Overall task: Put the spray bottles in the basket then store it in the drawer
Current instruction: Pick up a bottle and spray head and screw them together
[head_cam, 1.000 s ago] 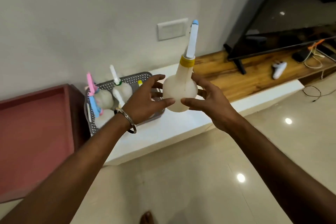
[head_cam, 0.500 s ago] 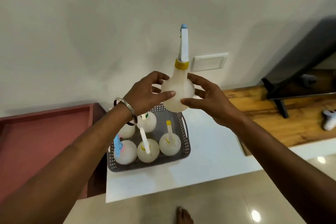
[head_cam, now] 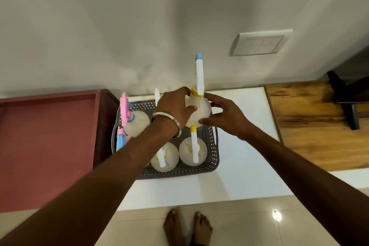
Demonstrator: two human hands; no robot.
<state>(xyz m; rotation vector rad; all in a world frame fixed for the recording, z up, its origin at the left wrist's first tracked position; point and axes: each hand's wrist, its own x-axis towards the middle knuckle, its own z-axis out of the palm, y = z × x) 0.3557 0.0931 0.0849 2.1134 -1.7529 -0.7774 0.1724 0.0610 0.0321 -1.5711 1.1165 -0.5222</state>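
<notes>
- Since the earlier frame, you have brought the held spray bottle (head_cam: 199, 111) down from above the basket (head_cam: 209, 163) to its far right corner.
- Head view: your left hand (head_cam: 175, 109) and right hand (head_cam: 225, 119) both grip its round body.
- Four bottles already stand in the basket on the white counter (head_cam: 239, 175); your left forearm covers part of them.
- An open red drawer (head_cam: 46, 146) lies just left.

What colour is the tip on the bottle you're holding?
Blue, on the held bottle; it shows in the head view.
</notes>
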